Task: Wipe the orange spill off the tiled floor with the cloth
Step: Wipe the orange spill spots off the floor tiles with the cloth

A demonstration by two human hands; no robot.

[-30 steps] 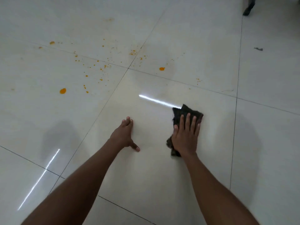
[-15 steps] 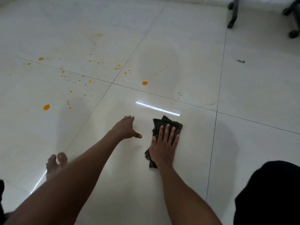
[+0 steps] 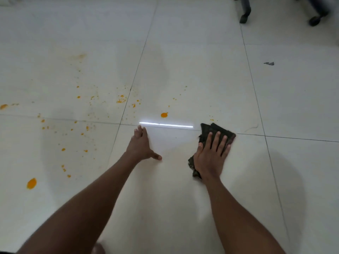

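Glossy white tiled floor (image 3: 183,52), crossed by dark grout lines, is shown with an orange spill (image 3: 164,115) scattered as droplets and larger blobs across the left and centre tiles. A dark, crumpled cloth (image 3: 214,130) is pressed flat to the floor under the right hand (image 3: 211,156), fingers spread open, close to a few small specks. The left hand (image 3: 140,145) is laid open on bare tile, holding nothing. Much of the cloth is hidden beneath the palm; chair feet (image 3: 244,17) are cut off at the top edge.
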